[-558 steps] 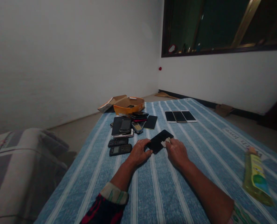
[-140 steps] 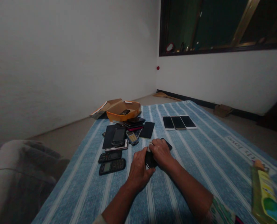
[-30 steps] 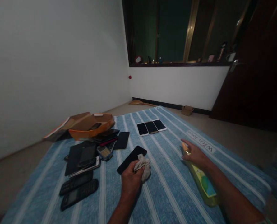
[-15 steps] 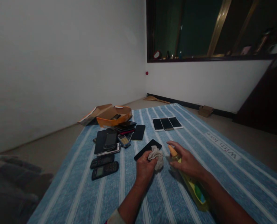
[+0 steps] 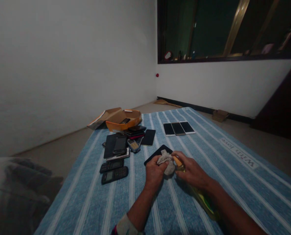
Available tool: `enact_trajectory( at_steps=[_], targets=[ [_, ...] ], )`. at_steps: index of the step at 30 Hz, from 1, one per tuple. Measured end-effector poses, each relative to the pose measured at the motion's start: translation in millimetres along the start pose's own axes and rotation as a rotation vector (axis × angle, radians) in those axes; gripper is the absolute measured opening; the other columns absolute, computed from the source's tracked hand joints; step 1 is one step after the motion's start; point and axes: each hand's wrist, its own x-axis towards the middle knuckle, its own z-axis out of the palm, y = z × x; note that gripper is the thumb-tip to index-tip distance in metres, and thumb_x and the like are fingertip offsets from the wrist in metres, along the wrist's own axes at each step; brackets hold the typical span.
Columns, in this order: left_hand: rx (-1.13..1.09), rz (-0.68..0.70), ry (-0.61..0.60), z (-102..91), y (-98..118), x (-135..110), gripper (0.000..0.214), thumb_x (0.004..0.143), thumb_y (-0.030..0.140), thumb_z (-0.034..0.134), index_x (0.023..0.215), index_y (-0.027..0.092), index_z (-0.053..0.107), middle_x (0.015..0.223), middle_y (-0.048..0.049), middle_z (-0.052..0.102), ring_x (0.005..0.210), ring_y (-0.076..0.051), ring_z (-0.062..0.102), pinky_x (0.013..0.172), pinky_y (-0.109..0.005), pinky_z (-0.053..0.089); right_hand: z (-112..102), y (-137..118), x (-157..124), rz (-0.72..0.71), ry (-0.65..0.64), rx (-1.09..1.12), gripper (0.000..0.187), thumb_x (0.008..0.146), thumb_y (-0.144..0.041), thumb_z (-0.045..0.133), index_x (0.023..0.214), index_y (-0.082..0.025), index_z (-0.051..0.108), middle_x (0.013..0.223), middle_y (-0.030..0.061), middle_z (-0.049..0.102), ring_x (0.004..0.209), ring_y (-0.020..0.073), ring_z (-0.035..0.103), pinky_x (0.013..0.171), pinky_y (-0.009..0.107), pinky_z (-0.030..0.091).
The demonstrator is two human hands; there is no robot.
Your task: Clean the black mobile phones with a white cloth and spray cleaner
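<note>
My left hand [image 5: 155,173] is closed on a crumpled whitish cloth [image 5: 168,164]. Behind that hand, a black smartphone [image 5: 157,154] lies slanted on the striped cover, partly hidden by the fingers and cloth. My right hand [image 5: 193,171] grips the neck of a spray bottle [image 5: 204,202] with yellow-green liquid. Its orange spray head [image 5: 177,161] points at the cloth, very close to it, and fingers rest on the head. The bottle tilts, its base toward me, with much of its body behind my wrist.
Left of my hands lie two keypad phones [image 5: 114,175] and a pile of phones [image 5: 119,143]. An open orange box [image 5: 123,124] stands behind them. Three smartphones [image 5: 179,128] form a row farther back. The blue striped cover [image 5: 140,199] lies beneath everything, printed "With love".
My right hand has brought the spray bottle left, its head now close to the cloth. Its index finger has come down onto the spray head. The view has shifted slightly.
</note>
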Motion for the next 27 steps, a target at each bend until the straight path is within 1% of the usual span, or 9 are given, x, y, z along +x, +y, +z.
enact_trajectory(
  at_steps=[7, 14, 20, 24, 27],
  targets=[
    [0.025, 0.016, -0.003, 0.4, -6, 2, 0.017, 0.063, 0.023, 0.068, 0.077, 0.016, 0.073, 0.070, -0.0011, 0.072, 0.066, -0.019, 0.066, 0.064, -0.029, 0.052, -1, -3, 0, 0.019, 0.034, -0.024, 0.048, 0.068, -0.012, 0.056, 0.113, -0.025, 0.052, 0.093, -0.0029, 0.065, 0.077, 0.0153, 0.058, 0.071, 0.024, 0.042],
    [-0.030, -0.025, -0.017, 1.2, -3, 1, 0.020, 0.061, 0.023, 0.069, 0.079, 0.015, 0.074, 0.072, -0.0016, 0.073, 0.066, -0.019, 0.067, 0.065, -0.029, 0.053, -1, 6, 1, 0.029, 0.094, -0.037, 0.055, 0.067, -0.011, 0.056, 0.121, -0.024, 0.051, 0.102, 0.0006, 0.066, 0.086, 0.0181, 0.062, 0.077, 0.026, 0.044],
    [-0.023, -0.030, -0.028, 1.1, -5, 1, 0.020, 0.060, 0.023, 0.069, 0.079, 0.015, 0.073, 0.071, -0.0015, 0.073, 0.065, -0.019, 0.066, 0.063, -0.029, 0.053, -1, 0, 2, 0.019, 0.073, -0.020, 0.048, 0.067, -0.011, 0.056, 0.113, -0.024, 0.055, 0.093, -0.0023, 0.066, 0.076, 0.0151, 0.060, 0.069, 0.023, 0.043],
    [-0.029, -0.028, -0.027, 1.8, -9, 1, 0.022, 0.061, 0.025, 0.070, 0.080, 0.015, 0.074, 0.072, -0.0016, 0.073, 0.066, -0.019, 0.066, 0.064, -0.029, 0.052, -2, -2, 2, 0.030, 0.066, -0.018, 0.048, 0.067, -0.013, 0.056, 0.113, -0.023, 0.055, 0.094, -0.0015, 0.066, 0.079, 0.0154, 0.060, 0.071, 0.024, 0.043],
    [-0.051, -0.054, -0.035, 2.1, -11, 2, 0.022, 0.060, 0.024, 0.071, 0.080, 0.015, 0.073, 0.072, -0.0019, 0.073, 0.066, -0.019, 0.066, 0.064, -0.029, 0.052, -7, 4, 1, 0.096, 0.124, -0.073, 0.053, 0.065, -0.016, 0.056, 0.117, -0.023, 0.054, 0.099, -0.0001, 0.066, 0.079, 0.0160, 0.060, 0.073, 0.025, 0.044]
  ],
)
